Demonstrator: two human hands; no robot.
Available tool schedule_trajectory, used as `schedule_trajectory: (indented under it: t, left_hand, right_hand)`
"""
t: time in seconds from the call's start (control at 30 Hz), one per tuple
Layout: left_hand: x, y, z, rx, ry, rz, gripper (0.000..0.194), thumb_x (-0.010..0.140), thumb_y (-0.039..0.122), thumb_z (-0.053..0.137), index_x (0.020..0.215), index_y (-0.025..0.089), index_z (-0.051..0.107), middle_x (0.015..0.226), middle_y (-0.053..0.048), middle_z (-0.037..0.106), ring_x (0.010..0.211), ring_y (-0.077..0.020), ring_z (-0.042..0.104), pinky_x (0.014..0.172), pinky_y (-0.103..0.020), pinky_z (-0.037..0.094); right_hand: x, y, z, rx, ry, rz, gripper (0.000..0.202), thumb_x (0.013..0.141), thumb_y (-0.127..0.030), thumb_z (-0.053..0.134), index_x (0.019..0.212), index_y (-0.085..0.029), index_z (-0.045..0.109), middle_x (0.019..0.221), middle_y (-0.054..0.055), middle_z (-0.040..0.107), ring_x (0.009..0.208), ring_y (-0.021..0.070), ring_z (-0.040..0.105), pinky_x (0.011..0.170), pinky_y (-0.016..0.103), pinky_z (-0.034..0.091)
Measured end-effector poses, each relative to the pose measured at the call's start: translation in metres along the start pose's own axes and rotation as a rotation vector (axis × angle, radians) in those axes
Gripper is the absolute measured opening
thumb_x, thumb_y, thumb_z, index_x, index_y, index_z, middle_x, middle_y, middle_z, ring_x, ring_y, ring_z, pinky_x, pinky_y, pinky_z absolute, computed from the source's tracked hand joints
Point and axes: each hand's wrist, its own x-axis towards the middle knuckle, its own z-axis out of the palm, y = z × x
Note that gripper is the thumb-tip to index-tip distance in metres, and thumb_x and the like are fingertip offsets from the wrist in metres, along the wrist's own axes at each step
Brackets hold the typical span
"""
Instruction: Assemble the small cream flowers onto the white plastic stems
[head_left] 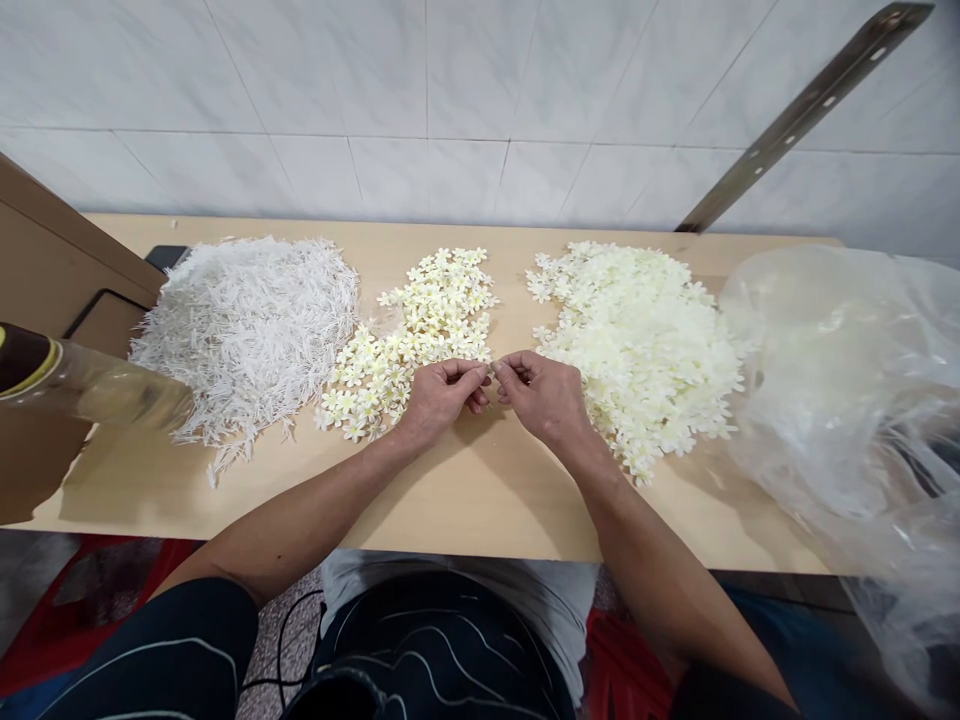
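My left hand and my right hand meet fingertip to fingertip above the middle of the table. Thumb and forefinger are pinched on both; whatever lies between them is too small to make out. Just behind and left of my left hand spreads a loose group of small cream artificial flowers with yellow centres. To the right of my right hand rises a larger heap of pale artificial flowers. Farther left is a pile of thin white stem-like pieces.
A clear plastic bottle with a dark cap leans in at the left by a cardboard box. A large clear plastic bag covers the table's right end. A metal bracket slants against the tiled wall behind the table.
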Motion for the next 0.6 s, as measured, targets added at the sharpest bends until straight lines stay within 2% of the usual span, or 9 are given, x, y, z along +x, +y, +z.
schedule_trajectory:
  t: [0.1, 0.33, 0.6]
  left_hand:
    - [0.0003, -0.0008, 0.0002, 0.006, 0.003, -0.015, 0.034, 0.082, 0.046, 0.079, 0.087, 0.013, 0.078, 0.073, -0.007, 0.074, 0.053, -0.0113, 0.063, 0.053, -0.024, 0.054]
    - [0.0026, -0.0042, -0.0012, -0.053, -0.01, -0.057, 0.034, 0.082, 0.046, 0.078, 0.087, 0.012, 0.077, 0.083, -0.009, 0.076, 0.057, -0.0108, 0.064, 0.054, -0.023, 0.054]
    - [-0.0009, 0.0014, 0.0011, -0.02, -0.001, -0.025, 0.036, 0.082, 0.048, 0.079, 0.086, 0.012, 0.077, 0.08, -0.008, 0.075, 0.056, -0.0109, 0.064, 0.054, -0.024, 0.054]
  right_hand:
    - [-0.0015, -0.0021, -0.0007, -0.051, 0.011, -0.03, 0.025, 0.096, -0.04, 0.06, 0.09, -0.022, 0.076, 0.069, 0.002, 0.074, 0.064, 0.019, 0.071, 0.062, 0.028, 0.051]
    - [-0.0032, -0.0036, -0.0036, -0.07, 0.008, -0.094, 0.024, 0.097, -0.038, 0.061, 0.094, -0.023, 0.078, 0.082, 0.004, 0.079, 0.074, 0.0209, 0.074, 0.068, 0.03, 0.051]
    - [-0.0026, -0.0034, -0.0036, -0.189, 0.048, -0.212, 0.024, 0.098, -0.032, 0.057, 0.089, -0.023, 0.077, 0.082, 0.004, 0.078, 0.072, 0.0188, 0.068, 0.069, 0.03, 0.047]
